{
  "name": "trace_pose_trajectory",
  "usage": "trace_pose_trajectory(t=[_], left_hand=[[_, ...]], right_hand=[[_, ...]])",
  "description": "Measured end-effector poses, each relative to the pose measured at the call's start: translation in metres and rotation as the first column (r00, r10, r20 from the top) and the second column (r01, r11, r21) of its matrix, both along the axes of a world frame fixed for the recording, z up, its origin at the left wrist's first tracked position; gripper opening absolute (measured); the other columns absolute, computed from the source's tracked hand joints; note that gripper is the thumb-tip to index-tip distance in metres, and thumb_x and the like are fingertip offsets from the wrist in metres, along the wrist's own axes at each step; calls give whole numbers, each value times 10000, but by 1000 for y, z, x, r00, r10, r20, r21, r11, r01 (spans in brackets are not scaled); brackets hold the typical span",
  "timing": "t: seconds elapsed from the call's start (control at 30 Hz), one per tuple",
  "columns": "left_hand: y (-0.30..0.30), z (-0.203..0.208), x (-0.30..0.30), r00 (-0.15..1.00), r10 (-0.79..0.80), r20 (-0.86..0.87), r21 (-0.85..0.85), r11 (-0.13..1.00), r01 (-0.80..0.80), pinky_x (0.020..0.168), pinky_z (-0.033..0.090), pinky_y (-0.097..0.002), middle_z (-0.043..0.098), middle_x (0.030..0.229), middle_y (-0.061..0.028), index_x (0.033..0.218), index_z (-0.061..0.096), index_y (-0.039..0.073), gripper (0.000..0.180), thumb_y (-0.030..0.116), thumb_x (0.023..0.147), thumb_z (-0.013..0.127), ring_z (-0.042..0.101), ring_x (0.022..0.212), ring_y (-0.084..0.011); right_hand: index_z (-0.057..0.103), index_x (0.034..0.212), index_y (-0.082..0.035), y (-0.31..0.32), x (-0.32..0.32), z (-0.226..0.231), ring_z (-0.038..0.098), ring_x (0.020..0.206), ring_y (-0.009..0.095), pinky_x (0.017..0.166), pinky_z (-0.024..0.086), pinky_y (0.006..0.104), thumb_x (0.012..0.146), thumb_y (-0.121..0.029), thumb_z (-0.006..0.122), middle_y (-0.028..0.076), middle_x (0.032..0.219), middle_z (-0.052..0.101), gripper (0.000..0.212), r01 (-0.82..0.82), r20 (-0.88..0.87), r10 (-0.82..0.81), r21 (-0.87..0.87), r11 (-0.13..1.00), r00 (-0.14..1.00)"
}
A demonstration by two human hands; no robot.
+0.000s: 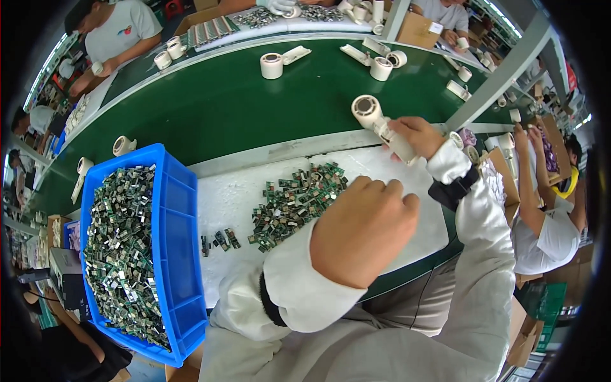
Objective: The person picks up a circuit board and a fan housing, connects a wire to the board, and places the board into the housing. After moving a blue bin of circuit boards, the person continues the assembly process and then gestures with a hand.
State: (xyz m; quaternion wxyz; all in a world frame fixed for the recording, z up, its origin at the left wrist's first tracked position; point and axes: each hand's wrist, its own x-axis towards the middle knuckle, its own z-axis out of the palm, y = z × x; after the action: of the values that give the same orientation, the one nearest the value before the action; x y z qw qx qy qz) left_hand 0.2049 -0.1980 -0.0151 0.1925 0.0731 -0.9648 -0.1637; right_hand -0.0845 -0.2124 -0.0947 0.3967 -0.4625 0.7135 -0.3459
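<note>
My right hand (417,137) grips the handle of a white hair-dryer-like housing (367,111), whose round head with a dark ring points away to the left over the green belt. Nearer to me, my left hand (366,232) is closed, knuckles up, over the white foam sheet (423,219). Its fingertips are hidden, so what it holds, if anything, does not show. Just beyond and left of that hand lies a heap of small green circuit boards (289,200), partly covered by my hand and sleeve. A few loose boards (221,240) lie apart on the foam.
A blue bin (181,242) full of similar boards stands at the left. Across the green conveyor belt (216,95) are several white housings (272,65), some with handle shells opened. A grey metal post (503,79) rises at the right. Co-workers sit opposite and at the right.
</note>
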Motion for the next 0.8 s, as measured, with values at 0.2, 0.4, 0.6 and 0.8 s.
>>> trace_pose_trajectory(t=[0.2, 0.4, 0.6, 0.8], left_hand=[[-14, -11, -5, 988, 98, 118, 91, 990, -109, 704, 493, -451, 605, 846, -185, 914, 583, -1, 119, -25, 798, 582, 607, 791, -388], [-35, -17, -13, 975, 82, 205, 108, 988, -106, 711, 499, -417, 655, 890, -189, 992, 633, -3, 138, -4, 855, 621, 623, 781, -373], [-25, -20, -31, 954, -112, 279, 280, 959, 31, 726, 513, -360, 680, 928, -161, 1042, 656, 14, 169, 33, 874, 648, 655, 803, -316], [-4, -49, -40, 920, -234, 314, 446, 892, 75, 739, 524, -364, 697, 960, -153, 1029, 669, 31, 169, 51, 863, 647, 673, 840, -320]], right_hand=[[638, 1003, 14, 91, 29, 3, 679, 620, 217, 545, 551, 321, 981, -351, 573, 134, 824, 700, 371, 37, 117, -71, 270, 962, 991], [637, 980, -49, 124, 64, 17, 668, 610, 247, 574, 520, 351, 916, -251, 640, 78, 729, 689, 213, -156, -592, 191, 110, 982, 783], [650, 989, -110, 124, 71, -2, 675, 650, 273, 608, 520, 377, 822, -222, 712, 75, 699, 678, 210, -205, -644, 23, -210, 956, 765], [657, 1007, -132, 109, 63, -19, 671, 652, 293, 603, 521, 400, 834, -255, 699, 86, 699, 675, 217, -332, -630, 83, -289, 898, 772]])
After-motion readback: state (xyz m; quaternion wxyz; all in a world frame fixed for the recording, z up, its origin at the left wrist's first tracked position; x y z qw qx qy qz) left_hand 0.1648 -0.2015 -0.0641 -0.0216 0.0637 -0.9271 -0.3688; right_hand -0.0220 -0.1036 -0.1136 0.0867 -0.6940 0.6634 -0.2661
